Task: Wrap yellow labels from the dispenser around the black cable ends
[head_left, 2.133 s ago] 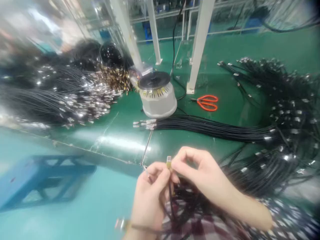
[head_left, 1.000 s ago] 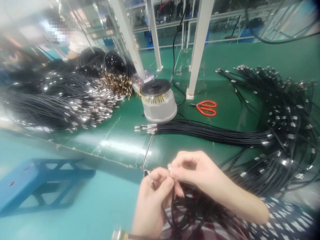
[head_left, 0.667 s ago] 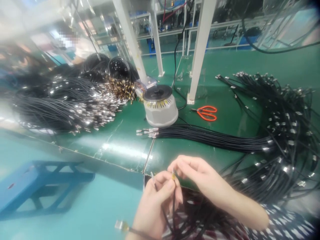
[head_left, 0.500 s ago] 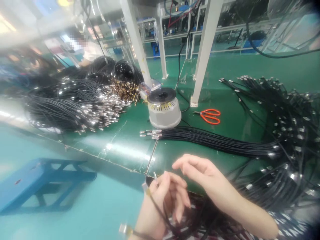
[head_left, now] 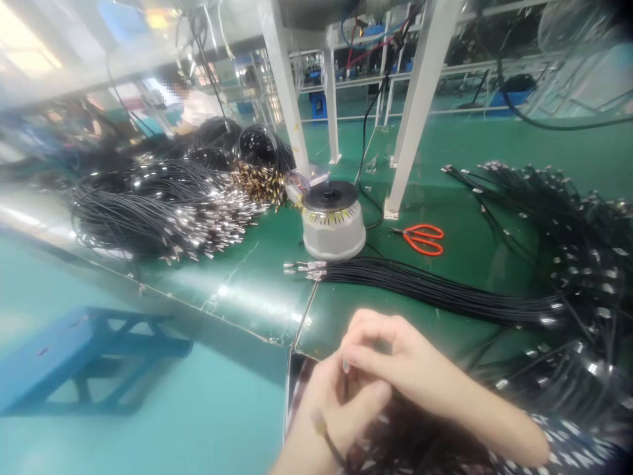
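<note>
Fingers of the right hand (head_left: 393, 356) pinch a plug (head_left: 345, 363); its cable (head_left: 345, 388) runs down, near-upright, toward the left hand (head_left: 332, 397), curled, its grip unclear.

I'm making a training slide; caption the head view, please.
Left hand and right hand meet at a cable tip, near a cable bundle on a green table.

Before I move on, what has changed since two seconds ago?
The yellow-necked connector was apparently let go and now lies over the left hand, near the thumb. The right hand drew away, then returned and now pinches a silvery cable tip. The orange-handled scissors, straight cable bundle and white device stayed put.
</note>
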`<state>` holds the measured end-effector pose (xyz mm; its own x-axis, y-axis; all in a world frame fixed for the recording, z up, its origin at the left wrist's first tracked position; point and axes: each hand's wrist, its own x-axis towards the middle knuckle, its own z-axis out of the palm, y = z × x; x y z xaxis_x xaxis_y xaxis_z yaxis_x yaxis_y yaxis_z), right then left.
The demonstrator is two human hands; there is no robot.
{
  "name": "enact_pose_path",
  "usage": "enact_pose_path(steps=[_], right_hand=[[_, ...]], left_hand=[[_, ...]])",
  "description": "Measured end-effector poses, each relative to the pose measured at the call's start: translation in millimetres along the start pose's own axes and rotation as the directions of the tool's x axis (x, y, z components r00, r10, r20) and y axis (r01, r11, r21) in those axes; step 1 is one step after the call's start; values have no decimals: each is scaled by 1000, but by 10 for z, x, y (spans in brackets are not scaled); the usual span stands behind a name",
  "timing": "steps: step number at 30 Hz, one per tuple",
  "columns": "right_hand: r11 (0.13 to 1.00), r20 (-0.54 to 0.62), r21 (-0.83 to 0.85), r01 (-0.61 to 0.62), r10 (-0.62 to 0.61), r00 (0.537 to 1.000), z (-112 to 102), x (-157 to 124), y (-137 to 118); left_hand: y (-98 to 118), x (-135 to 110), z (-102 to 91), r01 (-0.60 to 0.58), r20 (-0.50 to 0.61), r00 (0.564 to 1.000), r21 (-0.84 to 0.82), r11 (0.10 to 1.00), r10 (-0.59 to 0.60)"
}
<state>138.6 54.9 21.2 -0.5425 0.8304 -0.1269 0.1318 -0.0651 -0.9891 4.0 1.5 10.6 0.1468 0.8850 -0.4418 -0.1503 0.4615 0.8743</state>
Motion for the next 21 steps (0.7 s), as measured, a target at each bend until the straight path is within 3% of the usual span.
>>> enact_pose_path(steps=[2,6,8,13,17,21], right_hand=[[1000,15,5,20,-20,1000,-58,3,14],[996,45,-71,45,-42,998,-139,17,23],[997,24,-56,57,-55,998,-176,56,18],[998,-234,35,51,-42,971,-380,292,-1],[996,-448,62,63,-28,893,-646,645,-27],[995,-571,46,83,-42,820,-840,1033,-103]], left_hand=[[27,-29,-39,-13,-22,1000,-11,1000,12],[61,-68,-123,145,-7,989,-34,989,-146],[52,-62,-148,168,-11,986,-51,985,-168],[5,-11,-157,161,-47,984,-168,973,-171],[-14,41,-151,154,-68,983,-196,968,-171],[-23,80,-160,120,-109,984,-173,978,-140]])
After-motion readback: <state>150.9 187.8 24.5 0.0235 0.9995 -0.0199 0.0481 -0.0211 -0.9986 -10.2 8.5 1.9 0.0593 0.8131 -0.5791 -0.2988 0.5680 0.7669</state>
